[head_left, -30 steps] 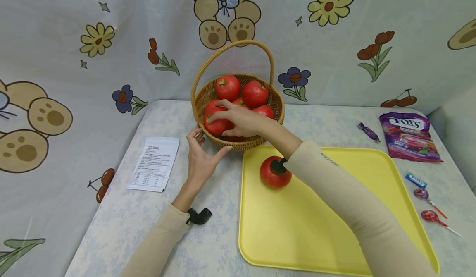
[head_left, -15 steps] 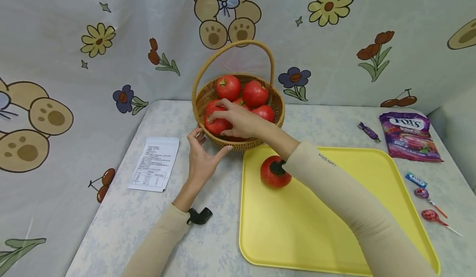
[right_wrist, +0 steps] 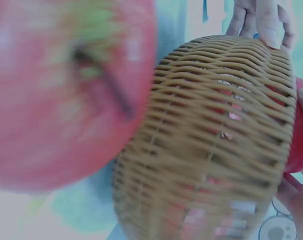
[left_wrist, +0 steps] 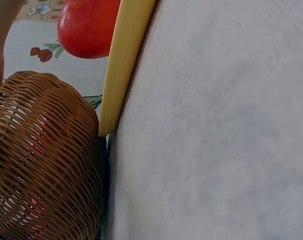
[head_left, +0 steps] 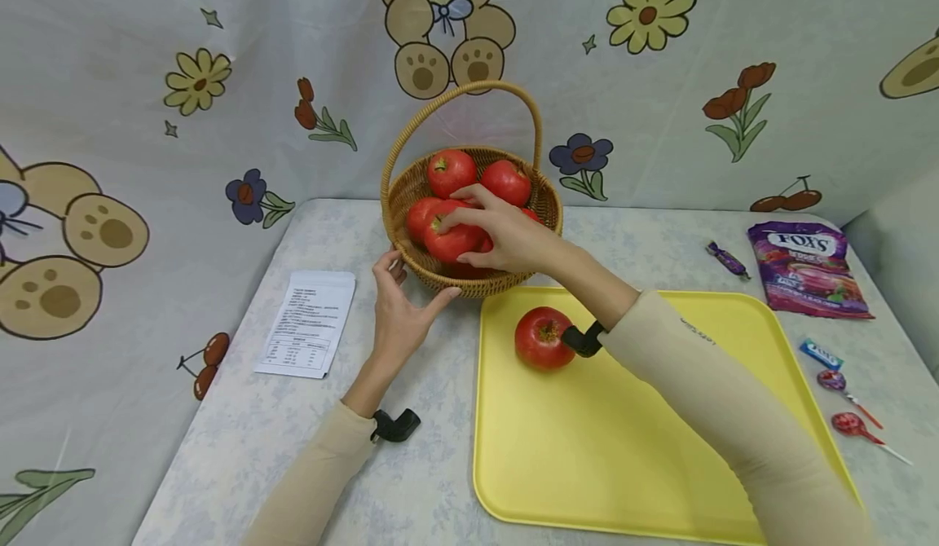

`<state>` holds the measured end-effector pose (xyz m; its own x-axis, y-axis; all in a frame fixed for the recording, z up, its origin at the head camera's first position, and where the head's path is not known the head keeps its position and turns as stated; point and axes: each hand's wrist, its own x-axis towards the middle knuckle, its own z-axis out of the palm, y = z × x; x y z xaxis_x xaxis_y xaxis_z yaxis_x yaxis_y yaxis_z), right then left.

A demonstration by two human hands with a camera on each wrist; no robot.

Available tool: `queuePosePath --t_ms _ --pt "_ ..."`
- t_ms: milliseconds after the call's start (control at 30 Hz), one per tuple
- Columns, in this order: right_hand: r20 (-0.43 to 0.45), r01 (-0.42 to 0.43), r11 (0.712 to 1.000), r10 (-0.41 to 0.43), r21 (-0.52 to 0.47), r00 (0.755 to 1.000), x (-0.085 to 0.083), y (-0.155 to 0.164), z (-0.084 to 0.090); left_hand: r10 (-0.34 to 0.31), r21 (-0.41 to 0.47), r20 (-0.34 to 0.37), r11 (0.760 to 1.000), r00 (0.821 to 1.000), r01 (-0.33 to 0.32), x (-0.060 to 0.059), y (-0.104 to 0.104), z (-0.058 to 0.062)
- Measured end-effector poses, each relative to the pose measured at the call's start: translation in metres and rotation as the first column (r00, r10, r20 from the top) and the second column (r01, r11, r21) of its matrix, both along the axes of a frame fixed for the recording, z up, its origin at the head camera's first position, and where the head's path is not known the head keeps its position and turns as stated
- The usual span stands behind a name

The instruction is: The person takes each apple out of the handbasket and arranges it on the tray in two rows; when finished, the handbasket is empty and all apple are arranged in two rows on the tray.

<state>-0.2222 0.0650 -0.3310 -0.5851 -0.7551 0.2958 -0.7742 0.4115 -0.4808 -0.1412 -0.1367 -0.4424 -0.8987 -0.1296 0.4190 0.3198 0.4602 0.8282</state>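
By our reckoning we're early on: 1 apple's out, resting on the tray, & a 2nd is in hand; the rest are in the basket, so most is prob. left. Can't give a full count, as the R hand covers some.

Tray apple sits at the tray's 10 o'clock. Held apple is at approx. 7-8 o'clock in the basket, within the rim & seemingly above its neighbours; can't tell if it's fully clear. Basket's other apples: one at 11, one btwn 1 & 2, one at 9, + partly hidden ones.

Grip: R hand, in from 4 o'clock, has thumb & fingers curled round the held apple. L hand is spread wide at the basket's 7-8 o'clock, touching its side.

Looks: held apple's glossy red, roundish, w/ a yellowish-brown stem spot at its 10 o'clock. Tray apple's red too, yellowish-green by the stem; blurred in R wrist view.
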Motion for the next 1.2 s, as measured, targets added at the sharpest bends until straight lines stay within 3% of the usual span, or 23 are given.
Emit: queuePosePath --t_ms 167,367,633,800,1000,1200 --pt "-0.010 0.022 0.997 -0.023 -0.069 1.000 0.015 0.029 0.003 -0.022 -0.021 -0.035 1.000 0.999 0.021 -0.001 -0.001 -0.001" --pt "0.090 0.047 0.981 -0.030 -0.191 0.996 0.036 0.070 0.000 -0.023 -0.078 -0.077 0.997 0.997 0.017 -0.001 0.000 -0.001" --pt "0.127 0.151 0.962 -0.125 -0.227 0.984 0.067 0.115 -0.009 -0.022 -0.114 -0.091 0.993 0.996 0.011 -0.002 -0.001 0.000" --pt "0.147 0.210 0.951 -0.179 -0.228 0.973 0.083 0.137 -0.022 -0.016 -0.111 -0.097 0.994 0.995 0.005 -0.002 -0.001 0.000" --pt "0.240 0.266 0.930 -0.205 -0.256 0.949 0.100 0.162 -0.047 -0.016 -0.119 -0.096 0.993 0.995 0.005 -0.002 0.000 0.001" --pt "0.286 0.332 0.924 -0.271 -0.191 0.919 0.113 0.181 -0.074 -0.024 -0.104 -0.093 0.995 0.995 0.014 -0.002 -0.001 0.001"
